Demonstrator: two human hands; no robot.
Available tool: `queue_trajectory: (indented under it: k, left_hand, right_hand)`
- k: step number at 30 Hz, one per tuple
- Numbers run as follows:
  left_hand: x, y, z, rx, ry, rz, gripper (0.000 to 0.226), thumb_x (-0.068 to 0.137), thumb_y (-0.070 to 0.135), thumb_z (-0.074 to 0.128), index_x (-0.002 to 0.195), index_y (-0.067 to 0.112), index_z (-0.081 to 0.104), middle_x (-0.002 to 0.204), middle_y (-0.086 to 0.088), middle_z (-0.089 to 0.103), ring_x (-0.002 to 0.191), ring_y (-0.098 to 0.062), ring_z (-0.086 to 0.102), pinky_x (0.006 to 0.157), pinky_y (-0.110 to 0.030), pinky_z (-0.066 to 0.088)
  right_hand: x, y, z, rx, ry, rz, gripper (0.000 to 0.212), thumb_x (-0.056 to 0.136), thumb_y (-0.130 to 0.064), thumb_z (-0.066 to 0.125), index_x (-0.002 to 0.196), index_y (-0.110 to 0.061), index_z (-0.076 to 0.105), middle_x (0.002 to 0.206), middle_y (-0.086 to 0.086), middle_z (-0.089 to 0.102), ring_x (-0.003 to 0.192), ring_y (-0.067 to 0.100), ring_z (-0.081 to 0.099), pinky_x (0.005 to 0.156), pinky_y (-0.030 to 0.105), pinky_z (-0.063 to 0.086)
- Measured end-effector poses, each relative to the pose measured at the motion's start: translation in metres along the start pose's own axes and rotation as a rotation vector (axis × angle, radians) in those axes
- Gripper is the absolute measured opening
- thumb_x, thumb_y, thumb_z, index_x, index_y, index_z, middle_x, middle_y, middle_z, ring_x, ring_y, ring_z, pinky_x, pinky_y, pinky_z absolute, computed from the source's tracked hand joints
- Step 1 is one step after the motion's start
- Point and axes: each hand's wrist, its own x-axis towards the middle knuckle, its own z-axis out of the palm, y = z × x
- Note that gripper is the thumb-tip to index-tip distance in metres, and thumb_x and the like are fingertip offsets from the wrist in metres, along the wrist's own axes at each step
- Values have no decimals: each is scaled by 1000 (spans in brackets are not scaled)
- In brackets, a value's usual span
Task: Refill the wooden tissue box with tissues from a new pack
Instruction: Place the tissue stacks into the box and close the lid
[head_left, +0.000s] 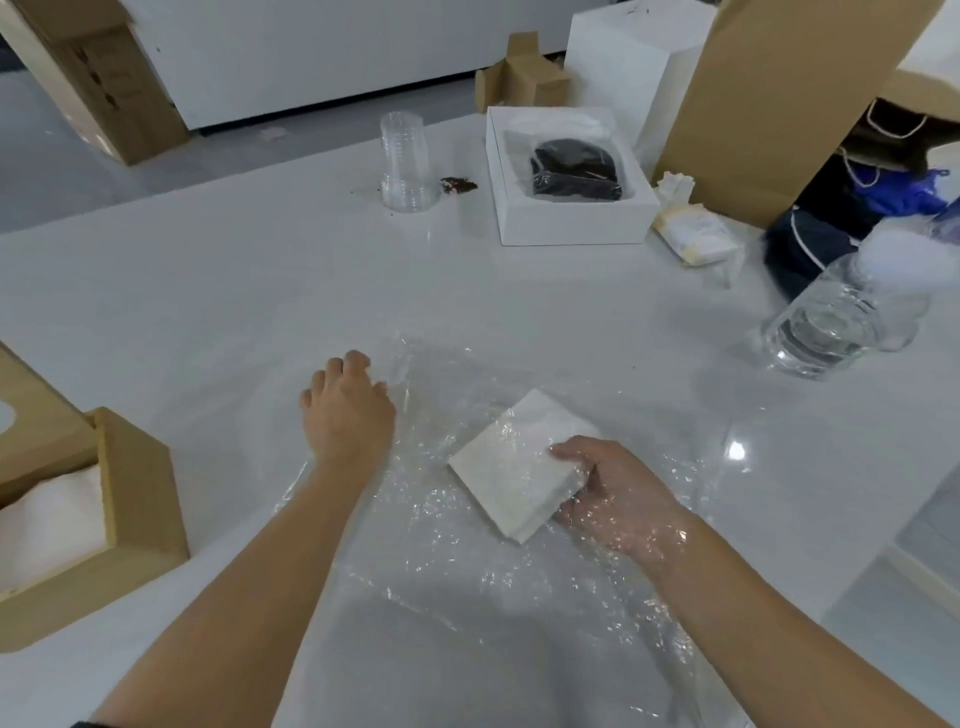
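A white stack of tissues (511, 467) lies inside a large clear plastic wrapper (467, 571) spread over the white table. My right hand (618, 493) is inside the wrapper and grips the stack's near right corner. My left hand (348, 410) pinches the wrapper's far left edge against the table. The wooden tissue box (130, 499) stands open at the left edge of the view, with white tissues (52, 519) visible inside it.
At the back stand a stack of clear cups (405, 161), a white box (566, 228) holding a dark item, a small tissue pack (691, 234) and a tall cardboard box (779, 104). A glass jar (831, 322) with water sits at right. The table's edge runs along the right.
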Motion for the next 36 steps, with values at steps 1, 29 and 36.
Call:
queue_trajectory:
  k: [1,29,36]
  left_hand:
    - [-3,3,-3,-6,73,70,31,84,5,56,115,3,57,116,-18,59,107,-38,51,89,-42,36]
    - [-59,27,48,290,-303,550,75,84,54,2,146,19,25,155,1,23,144,-16,16,117,-34,4]
    - [-65,44,36,306,-311,489,53,99,40,22,147,17,21,158,-4,13,145,-21,9,118,-36,4]
  right_hand:
    - [-1,1,-3,5,11,-3,13,74,-2,64,87,0,64,95,20,60,94,35,57,94,52,43]
    - [-83,-38,-110,170,255,-281,22,83,-1,52,104,-6,55,95,13,57,86,28,56,72,40,49]
    - [-96,-49,-111,410,331,-515,9,82,-3,51,84,-12,54,90,8,59,82,25,58,68,32,47]
